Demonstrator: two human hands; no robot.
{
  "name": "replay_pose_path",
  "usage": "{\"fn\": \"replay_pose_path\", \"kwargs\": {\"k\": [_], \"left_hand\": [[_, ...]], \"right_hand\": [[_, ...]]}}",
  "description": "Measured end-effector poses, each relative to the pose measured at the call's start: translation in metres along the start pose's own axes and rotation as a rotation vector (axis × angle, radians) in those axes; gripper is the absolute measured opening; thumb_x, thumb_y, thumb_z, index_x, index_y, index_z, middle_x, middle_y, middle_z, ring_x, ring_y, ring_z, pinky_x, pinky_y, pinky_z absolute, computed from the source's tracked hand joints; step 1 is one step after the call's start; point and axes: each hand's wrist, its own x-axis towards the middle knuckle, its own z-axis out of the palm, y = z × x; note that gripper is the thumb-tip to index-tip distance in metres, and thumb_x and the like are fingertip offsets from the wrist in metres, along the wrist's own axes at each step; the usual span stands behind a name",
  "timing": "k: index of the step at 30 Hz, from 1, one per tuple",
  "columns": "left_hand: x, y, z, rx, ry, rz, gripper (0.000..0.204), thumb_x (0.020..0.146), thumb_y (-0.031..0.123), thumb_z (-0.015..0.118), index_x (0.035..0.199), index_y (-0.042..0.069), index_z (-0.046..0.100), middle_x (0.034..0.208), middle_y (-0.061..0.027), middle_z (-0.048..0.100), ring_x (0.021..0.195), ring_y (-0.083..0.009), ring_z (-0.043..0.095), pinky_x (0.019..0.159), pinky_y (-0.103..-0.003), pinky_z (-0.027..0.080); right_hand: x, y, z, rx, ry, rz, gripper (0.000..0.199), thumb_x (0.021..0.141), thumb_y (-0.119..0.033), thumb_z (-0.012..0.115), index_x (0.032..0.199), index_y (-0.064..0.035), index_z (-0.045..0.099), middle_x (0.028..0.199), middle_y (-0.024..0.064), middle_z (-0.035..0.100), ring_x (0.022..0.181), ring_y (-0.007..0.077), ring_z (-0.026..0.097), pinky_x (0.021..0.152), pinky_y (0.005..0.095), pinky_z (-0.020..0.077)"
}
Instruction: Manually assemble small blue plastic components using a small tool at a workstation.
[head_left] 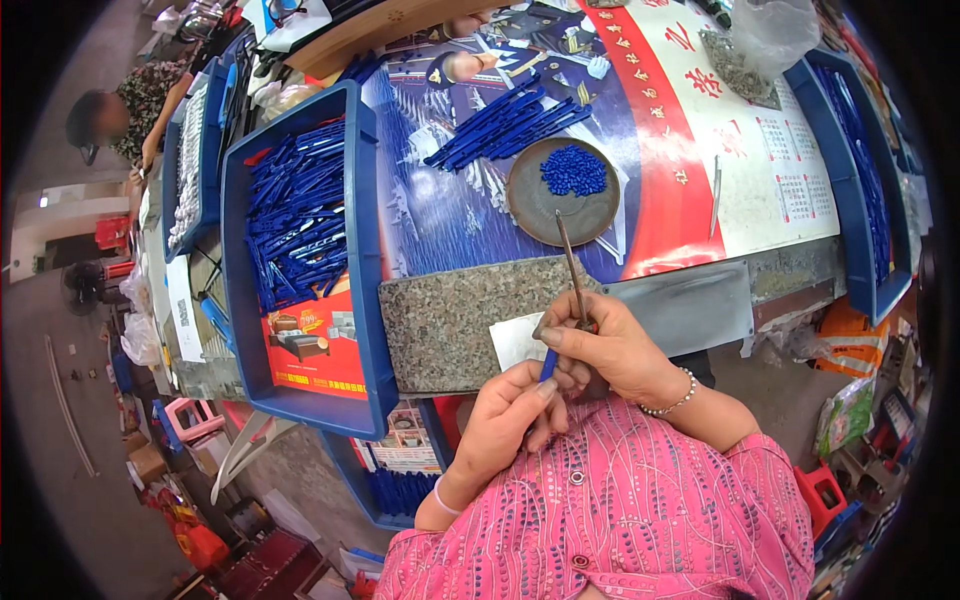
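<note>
My left hand (512,408) pinches a small blue plastic piece (549,364) just above my lap, most of it hidden by the fingers. Close beside it, my right hand (622,352) is closed on a thin metal rod-like tool (570,255); its exact kind is unclear. The tool slants up and away, its far tip over the near part of a round grey dish (540,222). A heap of tiny blue beads or caps (575,170) lies in that dish. Under my hands is the edge of a white paper piece (512,343) on a speckled stone slab (470,325).
At left stands a blue tray (372,250) with many slim blue plastic parts (295,215). More such parts (505,125) lie loose on the poster-covered table. Another blue tray (860,240) is at far right. A person (130,120) sits beyond the left side.
</note>
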Motion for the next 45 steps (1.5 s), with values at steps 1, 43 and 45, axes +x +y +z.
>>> {"fn": "replay_pose_path", "kwargs": {"k": [1,43,45], "left_hand": [[-0.001,0.0,0.0,0.069,0.026,0.021,0.02,0.095,0.012,0.04,0.103,0.0,0.054,0.066,-0.0054,0.057,0.041,-0.0041,0.037,0.04,-0.016,0.028],[0.027,-0.008,-0.02,0.483,0.277,0.203,0.021,0.095,0.016,0.046,0.1,-0.001,0.057,0.06,0.0018,0.05,0.043,-0.0003,0.034,0.038,-0.017,0.024],[0.027,-0.007,-0.019,0.471,0.274,0.196,0.021,0.095,0.016,0.046,0.1,-0.001,0.057,0.06,0.0019,0.049,0.043,-0.0002,0.034,0.038,-0.017,0.023]], "right_hand": [[0.0,-0.001,0.0,-0.015,-0.006,-0.009,0.016,0.087,-0.011,0.057,0.097,-0.0009,0.049,0.07,0.0044,0.053,0.047,0.0063,0.046,0.045,0.0209,0.0378],[-0.071,-0.025,-0.026,-1.377,-0.02,-0.356,0.034,0.08,-0.01,0.061,0.113,-0.0067,0.055,0.089,0.0113,0.056,0.074,0.0288,0.06,0.063,0.0371,0.0491],[-0.071,-0.025,-0.026,-1.385,-0.015,-0.344,0.032,0.08,-0.01,0.061,0.112,-0.0064,0.056,0.089,0.0112,0.056,0.074,0.0286,0.06,0.062,0.0367,0.0491]]}}
